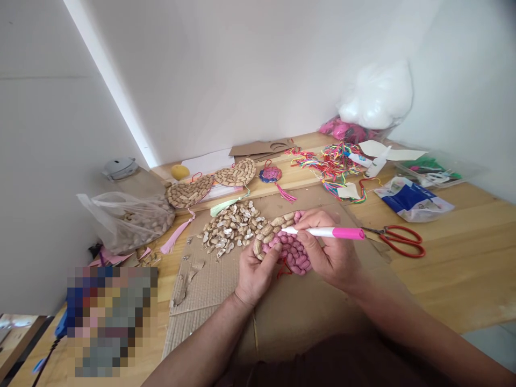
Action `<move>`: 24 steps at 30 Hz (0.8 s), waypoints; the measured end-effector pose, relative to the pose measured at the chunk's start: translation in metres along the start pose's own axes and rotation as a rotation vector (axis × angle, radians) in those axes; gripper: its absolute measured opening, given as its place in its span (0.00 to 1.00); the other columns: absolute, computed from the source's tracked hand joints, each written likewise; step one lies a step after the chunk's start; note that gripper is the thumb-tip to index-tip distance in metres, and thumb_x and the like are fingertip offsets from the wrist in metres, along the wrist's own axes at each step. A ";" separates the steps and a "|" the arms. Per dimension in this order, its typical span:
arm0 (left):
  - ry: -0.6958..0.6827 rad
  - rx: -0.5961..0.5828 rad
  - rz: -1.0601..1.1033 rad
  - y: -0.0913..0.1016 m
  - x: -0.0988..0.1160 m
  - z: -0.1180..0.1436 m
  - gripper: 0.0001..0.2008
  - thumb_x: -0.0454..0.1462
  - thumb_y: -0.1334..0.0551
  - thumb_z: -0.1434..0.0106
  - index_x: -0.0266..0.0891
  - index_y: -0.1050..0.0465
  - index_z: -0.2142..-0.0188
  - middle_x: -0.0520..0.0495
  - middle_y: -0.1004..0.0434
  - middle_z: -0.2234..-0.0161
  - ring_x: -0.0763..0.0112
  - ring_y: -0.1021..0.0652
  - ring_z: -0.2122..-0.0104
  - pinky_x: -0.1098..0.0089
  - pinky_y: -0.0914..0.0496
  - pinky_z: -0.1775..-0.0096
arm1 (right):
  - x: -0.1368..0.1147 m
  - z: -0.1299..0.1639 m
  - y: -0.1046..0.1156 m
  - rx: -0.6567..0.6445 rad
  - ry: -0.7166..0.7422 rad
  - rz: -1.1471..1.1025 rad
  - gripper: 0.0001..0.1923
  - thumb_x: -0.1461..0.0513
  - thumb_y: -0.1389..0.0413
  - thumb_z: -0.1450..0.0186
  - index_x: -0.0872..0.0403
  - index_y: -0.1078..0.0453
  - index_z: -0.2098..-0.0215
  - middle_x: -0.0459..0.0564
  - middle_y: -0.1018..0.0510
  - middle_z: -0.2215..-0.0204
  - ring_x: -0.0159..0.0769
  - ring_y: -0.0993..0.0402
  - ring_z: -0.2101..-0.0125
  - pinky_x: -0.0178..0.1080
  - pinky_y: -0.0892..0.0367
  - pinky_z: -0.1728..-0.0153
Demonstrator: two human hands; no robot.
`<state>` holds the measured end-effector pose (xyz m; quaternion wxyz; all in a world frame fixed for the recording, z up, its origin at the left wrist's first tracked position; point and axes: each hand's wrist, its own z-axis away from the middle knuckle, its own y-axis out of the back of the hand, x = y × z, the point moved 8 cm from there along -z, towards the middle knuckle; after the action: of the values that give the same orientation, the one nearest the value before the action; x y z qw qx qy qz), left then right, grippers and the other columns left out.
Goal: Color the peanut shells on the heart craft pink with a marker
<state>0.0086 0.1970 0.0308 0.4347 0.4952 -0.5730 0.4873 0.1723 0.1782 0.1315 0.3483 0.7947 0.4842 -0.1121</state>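
My left hand (255, 271) grips the near left edge of a round disc of peanut shells (287, 244), partly coloured pink and partly bare tan. My right hand (331, 248) holds a pink and white marker (327, 232) lying sideways, its white tip against the shells at the disc's top. Both hands hover over a sheet of brown cardboard (226, 290) on the wooden table (455, 274). A red string hangs from under the disc.
A pile of loose shell halves (230, 228) lies left of the disc. Red scissors (397, 237) lie to the right. Two finished shell discs (189, 191) with tassels, a plastic bag of peanuts (129, 220), coloured threads (334, 164), glue bottles and bags fill the back.
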 end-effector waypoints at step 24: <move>0.036 0.023 0.021 0.001 -0.003 -0.002 0.18 0.50 0.29 0.40 0.36 0.22 0.67 0.47 0.22 0.70 0.68 0.24 0.69 0.66 0.27 0.60 | -0.009 -0.003 0.007 0.024 0.067 0.124 0.03 0.64 0.47 0.29 0.49 0.32 0.59 0.51 0.19 0.63 0.45 0.23 0.56 0.52 0.35 0.54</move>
<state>0.0083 0.1993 0.0278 0.4340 0.4855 -0.5645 0.5072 0.1734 0.1723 0.1411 0.3288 0.8306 0.4440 -0.0697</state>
